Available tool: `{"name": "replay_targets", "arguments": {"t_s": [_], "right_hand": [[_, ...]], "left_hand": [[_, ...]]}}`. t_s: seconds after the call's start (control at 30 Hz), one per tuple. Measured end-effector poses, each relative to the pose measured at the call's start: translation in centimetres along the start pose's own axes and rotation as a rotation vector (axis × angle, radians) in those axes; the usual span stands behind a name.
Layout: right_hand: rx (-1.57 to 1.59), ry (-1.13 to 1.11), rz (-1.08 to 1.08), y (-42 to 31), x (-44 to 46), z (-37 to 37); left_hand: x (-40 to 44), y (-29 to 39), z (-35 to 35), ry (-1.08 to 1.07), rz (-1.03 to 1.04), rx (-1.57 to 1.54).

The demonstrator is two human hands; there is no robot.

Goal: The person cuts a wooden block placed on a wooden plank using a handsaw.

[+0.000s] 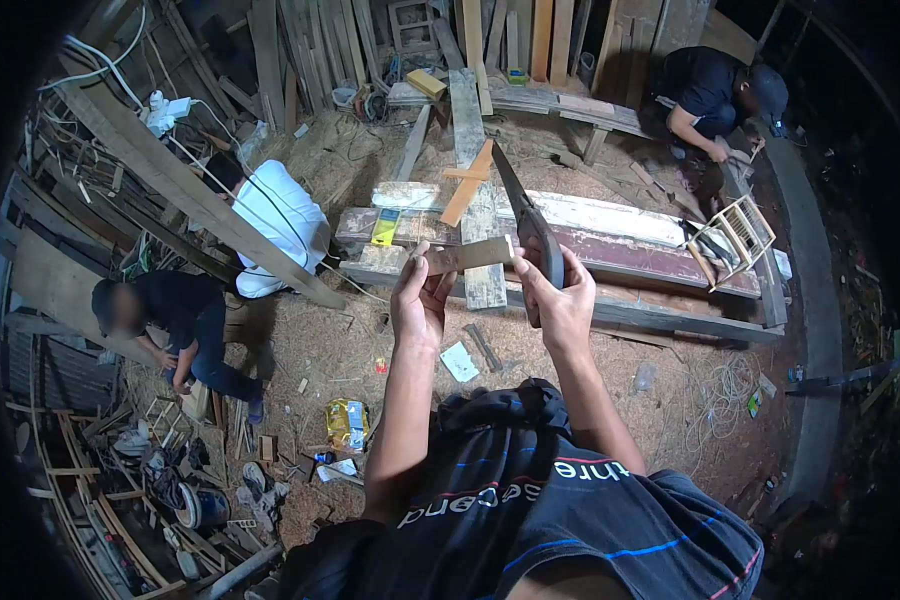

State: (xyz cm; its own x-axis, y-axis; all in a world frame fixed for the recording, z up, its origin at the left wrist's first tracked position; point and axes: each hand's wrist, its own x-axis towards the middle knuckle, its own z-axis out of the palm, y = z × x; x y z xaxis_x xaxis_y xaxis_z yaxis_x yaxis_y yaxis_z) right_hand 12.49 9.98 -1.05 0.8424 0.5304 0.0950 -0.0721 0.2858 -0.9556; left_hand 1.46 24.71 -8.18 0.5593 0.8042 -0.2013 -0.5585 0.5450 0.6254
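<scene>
My left hand (pixel 420 305) is closed on one end of a short, flat brown piece of wood (pixel 470 256), held level in front of me. A handsaw (pixel 540 240) is in my right hand (pixel 562 300), its dark handle in the palm and its blade pointing up and away. The right thumb and a fingertip are at the other end of the wood piece. Below both hands lies a weathered plank (pixel 482 220), and on it rest two crossed orange-brown wood strips (pixel 467 183).
A low bench of stacked boards (pixel 635 252) spans the middle, with a small slatted wooden frame (pixel 735 240) at its right end. One person (pixel 705 95) crouches at upper right; two more (pixel 280 220) (pixel 185 320) are at left. Wood shavings cover the floor, where a hammer (pixel 483 347) lies.
</scene>
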Motion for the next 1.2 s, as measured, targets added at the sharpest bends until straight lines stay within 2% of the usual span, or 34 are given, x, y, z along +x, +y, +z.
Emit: {"name": "replay_targets", "arguments": {"t_s": [0.13, 0.37, 0.47, 0.77, 0.97, 1.2], "right_hand": [[0.023, 0.008, 0.02, 0.1, 0.0, 0.0], [0.047, 0.092, 0.036, 0.7, 0.8, -0.5], [0.071, 0.134, 0.029, 1.4, 1.3, -0.7], [0.12, 0.148, 0.087, 1.7, 1.6, -1.3], [0.094, 0.167, 0.099, 1.5, 1.5, -1.0], [0.08, 0.17, 0.096, 1.4, 1.6, -0.6]], "left_hand": [[-0.6, 0.6, 1.1, -0.017, 0.061, 0.025], [-1.3, 2.4, 1.2, -0.289, 0.137, 0.135], [-1.8, 2.7, 1.7, -0.337, 0.144, 0.093], [-2.2, 2.8, 2.5, -0.391, 0.149, 0.083], [-2.1, 3.0, 2.6, -0.355, 0.153, 0.146], [-2.2, 3.3, 2.6, -0.342, 0.224, 0.355]]}}
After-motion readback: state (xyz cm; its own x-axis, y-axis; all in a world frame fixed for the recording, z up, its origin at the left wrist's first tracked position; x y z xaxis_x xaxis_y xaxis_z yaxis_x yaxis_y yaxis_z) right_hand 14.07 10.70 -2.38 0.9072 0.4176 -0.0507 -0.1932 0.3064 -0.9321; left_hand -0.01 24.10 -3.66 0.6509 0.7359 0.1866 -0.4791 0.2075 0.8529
